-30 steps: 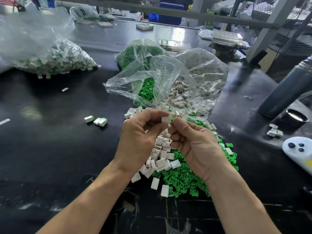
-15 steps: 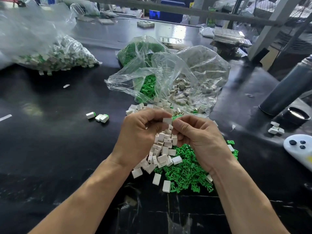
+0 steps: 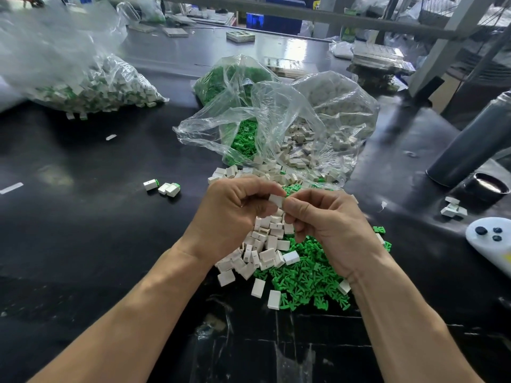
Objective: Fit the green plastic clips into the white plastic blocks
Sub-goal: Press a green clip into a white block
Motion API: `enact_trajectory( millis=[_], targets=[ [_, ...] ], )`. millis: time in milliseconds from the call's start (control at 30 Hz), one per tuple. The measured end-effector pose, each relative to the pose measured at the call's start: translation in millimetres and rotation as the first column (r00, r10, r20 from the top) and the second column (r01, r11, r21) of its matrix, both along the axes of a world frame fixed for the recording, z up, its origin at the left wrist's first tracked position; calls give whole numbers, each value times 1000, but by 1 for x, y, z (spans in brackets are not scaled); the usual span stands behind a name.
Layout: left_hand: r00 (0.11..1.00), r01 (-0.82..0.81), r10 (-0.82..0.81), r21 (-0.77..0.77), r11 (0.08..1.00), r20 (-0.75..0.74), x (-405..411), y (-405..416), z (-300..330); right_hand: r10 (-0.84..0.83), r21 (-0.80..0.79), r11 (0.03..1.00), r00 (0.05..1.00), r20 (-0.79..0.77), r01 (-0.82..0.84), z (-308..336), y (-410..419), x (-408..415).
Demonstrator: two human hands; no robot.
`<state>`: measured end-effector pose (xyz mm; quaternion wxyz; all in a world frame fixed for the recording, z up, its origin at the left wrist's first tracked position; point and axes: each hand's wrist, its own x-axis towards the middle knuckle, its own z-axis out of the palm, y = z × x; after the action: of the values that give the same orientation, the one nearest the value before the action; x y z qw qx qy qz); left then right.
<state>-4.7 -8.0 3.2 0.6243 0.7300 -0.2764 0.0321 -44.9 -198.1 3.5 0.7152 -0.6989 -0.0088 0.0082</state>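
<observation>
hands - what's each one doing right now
left hand: pinching the white block.
right hand: fingers curled at the same block; any clip is hidden.

A factory assembly bench: bulk bags of parts point(image 3: 91, 87) on a black worktable point(image 3: 83, 230)

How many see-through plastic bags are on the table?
3 that I can make out: one of mixed white and green pieces far left, one of green clips in the middle, and one of white blocks beside it. More may lie hidden in the clutter behind.

White block point(image 3: 276, 200) between both hands
</observation>
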Motion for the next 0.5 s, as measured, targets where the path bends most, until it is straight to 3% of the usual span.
enact_trajectory(
  millis=[167,500],
  targets=[
    [997,-69,68,-69,995,-28,-3,-5,0,-70,77,995,997,6,70,-1,5,0],
    [993,-112,112,-32,993,-22,-6,-11,-3,-221,-5,975,972,84,222,4,12,-3]
  ],
)
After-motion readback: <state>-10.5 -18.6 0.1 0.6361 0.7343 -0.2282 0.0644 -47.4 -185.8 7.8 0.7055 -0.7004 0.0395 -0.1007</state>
